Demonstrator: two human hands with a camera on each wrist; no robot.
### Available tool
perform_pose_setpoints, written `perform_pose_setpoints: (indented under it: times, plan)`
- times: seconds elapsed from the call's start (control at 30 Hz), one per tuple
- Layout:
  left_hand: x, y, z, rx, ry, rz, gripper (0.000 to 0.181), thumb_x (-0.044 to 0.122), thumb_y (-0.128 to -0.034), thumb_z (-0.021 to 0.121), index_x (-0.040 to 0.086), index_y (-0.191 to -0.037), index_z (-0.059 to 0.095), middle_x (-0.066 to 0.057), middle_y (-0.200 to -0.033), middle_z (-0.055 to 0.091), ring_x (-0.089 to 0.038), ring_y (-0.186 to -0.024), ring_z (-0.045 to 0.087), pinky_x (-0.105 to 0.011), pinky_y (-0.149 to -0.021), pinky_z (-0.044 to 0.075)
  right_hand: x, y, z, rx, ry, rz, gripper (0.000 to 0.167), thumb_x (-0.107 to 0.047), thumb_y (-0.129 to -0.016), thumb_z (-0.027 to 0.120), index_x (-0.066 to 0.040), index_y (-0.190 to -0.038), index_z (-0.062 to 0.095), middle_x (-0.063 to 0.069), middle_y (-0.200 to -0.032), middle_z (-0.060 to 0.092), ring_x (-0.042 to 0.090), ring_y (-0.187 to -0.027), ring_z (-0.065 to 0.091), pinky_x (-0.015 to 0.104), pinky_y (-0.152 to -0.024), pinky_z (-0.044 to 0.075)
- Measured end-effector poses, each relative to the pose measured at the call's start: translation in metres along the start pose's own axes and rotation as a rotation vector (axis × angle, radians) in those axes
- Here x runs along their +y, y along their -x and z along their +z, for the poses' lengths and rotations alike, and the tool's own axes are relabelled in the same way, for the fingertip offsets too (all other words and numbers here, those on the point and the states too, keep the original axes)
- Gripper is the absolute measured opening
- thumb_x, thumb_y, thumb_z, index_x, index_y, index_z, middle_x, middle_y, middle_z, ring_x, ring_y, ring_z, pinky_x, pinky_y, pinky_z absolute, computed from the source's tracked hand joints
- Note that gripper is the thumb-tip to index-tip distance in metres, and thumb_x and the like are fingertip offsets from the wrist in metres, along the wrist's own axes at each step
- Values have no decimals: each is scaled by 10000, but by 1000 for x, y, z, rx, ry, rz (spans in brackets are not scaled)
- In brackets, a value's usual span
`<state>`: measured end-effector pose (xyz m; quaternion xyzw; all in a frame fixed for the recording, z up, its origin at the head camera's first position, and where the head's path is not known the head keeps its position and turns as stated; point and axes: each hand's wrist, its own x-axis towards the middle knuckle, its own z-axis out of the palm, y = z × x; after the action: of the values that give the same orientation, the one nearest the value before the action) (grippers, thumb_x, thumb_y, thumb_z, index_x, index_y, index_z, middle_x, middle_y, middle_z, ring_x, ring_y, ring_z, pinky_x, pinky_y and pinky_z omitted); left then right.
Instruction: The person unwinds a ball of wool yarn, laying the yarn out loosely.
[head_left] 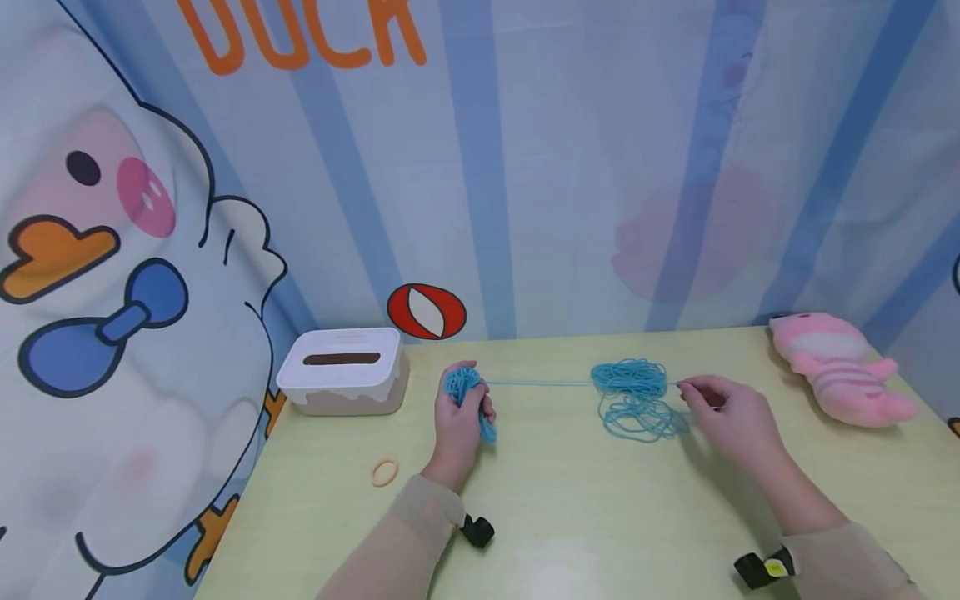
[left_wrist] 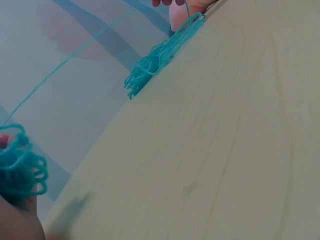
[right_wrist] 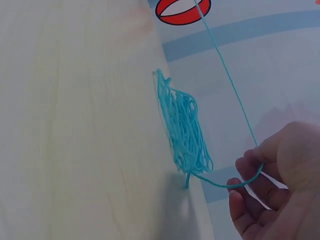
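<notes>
My left hand [head_left: 459,421] grips a small bundle of blue yarn [head_left: 461,383], and a tail of it hangs below the fingers. From that bundle a single strand [head_left: 540,383] runs taut to my right hand [head_left: 731,412], which pinches it between thumb and forefinger. On the table between the hands lies a loose heap of blue yarn [head_left: 633,400], its loops spread toward the front. In the right wrist view, a slack length of yarn [right_wrist: 225,185] curves from the heap [right_wrist: 182,130] up to the pinching fingers. Neither hand touches the heap.
A white and beige tissue box [head_left: 341,371] stands at the back left. In front of it lies a light orange ring [head_left: 385,472]. A pink striped plush toy [head_left: 840,367] rests at the right rear. Behind the table [head_left: 585,517] hangs a printed curtain [head_left: 555,167].
</notes>
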<state>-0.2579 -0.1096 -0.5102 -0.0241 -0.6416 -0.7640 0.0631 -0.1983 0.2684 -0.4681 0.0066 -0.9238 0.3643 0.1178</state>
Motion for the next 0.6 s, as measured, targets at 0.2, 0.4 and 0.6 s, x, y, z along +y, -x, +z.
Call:
perform_pose_setpoints:
  times: [0.2, 0.4, 0.6]
  plan:
    - [-2, -1, -2, -20, -14, -7, 387, 109, -1104, 536, 92, -1488, 490, -18, -797, 559, -165, -633, 538, -231, -623, 529, 11, -7, 12, -93, 92, 31, 373, -316, -1102, 659, -18, -1277, 801, 266, -1231, 774, 388, -1036, 727, 384, -732, 541]
    - [-4, -1, -3, -49, -8, -14, 398, 138, -1097, 569, 123, -1486, 486, -13, -813, 552, -160, -625, 527, -222, -615, 508, 8, -11, 27, -148, 187, 32, 377, -283, -1067, 687, -2, -1298, 787, 353, -1297, 697, 538, -1181, 653, 651, -947, 548]
    - [-2, 0, -2, -76, 11, -4, 371, 131, -1100, 563, 172, -1463, 498, -17, -831, 542, -170, -631, 513, -231, -614, 498, -8, -8, 35, 42, 74, 45, 442, -230, -1056, 572, 1, -1417, 682, 335, -1434, 568, 575, -1293, 469, 686, -965, 449]
